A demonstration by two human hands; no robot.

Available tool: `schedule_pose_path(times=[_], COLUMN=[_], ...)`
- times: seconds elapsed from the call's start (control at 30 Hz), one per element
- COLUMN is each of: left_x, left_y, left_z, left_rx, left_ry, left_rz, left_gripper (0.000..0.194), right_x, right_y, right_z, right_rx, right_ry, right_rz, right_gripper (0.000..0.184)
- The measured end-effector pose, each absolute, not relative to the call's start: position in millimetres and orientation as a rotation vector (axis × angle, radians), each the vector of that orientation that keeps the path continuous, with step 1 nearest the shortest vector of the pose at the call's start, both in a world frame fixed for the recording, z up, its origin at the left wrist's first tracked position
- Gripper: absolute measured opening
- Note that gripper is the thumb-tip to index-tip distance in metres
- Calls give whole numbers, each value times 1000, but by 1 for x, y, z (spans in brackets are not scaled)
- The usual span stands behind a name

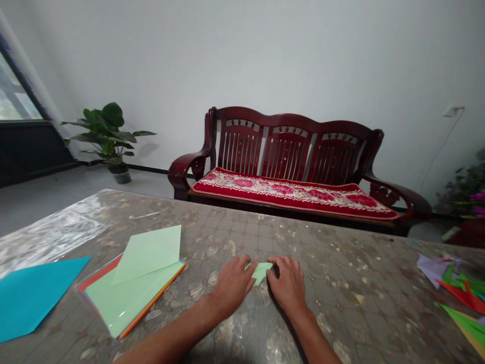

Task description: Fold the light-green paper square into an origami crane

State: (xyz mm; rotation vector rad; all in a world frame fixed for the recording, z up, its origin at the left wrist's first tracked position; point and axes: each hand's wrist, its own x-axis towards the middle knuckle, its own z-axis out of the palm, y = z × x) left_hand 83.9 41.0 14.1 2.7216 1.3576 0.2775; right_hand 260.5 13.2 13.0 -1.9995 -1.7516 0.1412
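A small folded piece of light green paper (261, 273) lies on the table between my two hands. My left hand (234, 281) is closed over its left end, with thumb and fingertips on the paper. At the right end my right hand (290, 284) pinches the edge between curled fingers and thumb. Parts of the paper are hidden under the fingers. To the left of my hands rests a stack of coloured paper sheets (125, 298), pale green on top with red, orange and blue edges showing. A loose pale green sheet (151, 253) lies askew across that stack.
A blue sheet (34, 293) lies at the far left of the patterned table (341, 303). Folded coloured paper pieces (460, 285) are heaped at the right edge. Behind the table stand a wooden bench (288, 141) with a red floral cushion and a potted plant (109, 131).
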Motion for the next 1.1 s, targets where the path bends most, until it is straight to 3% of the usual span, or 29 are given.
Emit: schedule_pose_path(times=[0.8, 1.1], left_x=[81, 81], left_y=[43, 42], left_z=[8, 14], left_rx=[2711, 2726], left_ry=[1249, 1218], left_rz=[332, 321], left_gripper=[34, 29], right_x=[272, 274], right_y=[17, 16], right_z=[10, 10], right_rx=[-1927, -1858], right_ry=[-1735, -1813], right_rz=[166, 165], right_gripper=[13, 20])
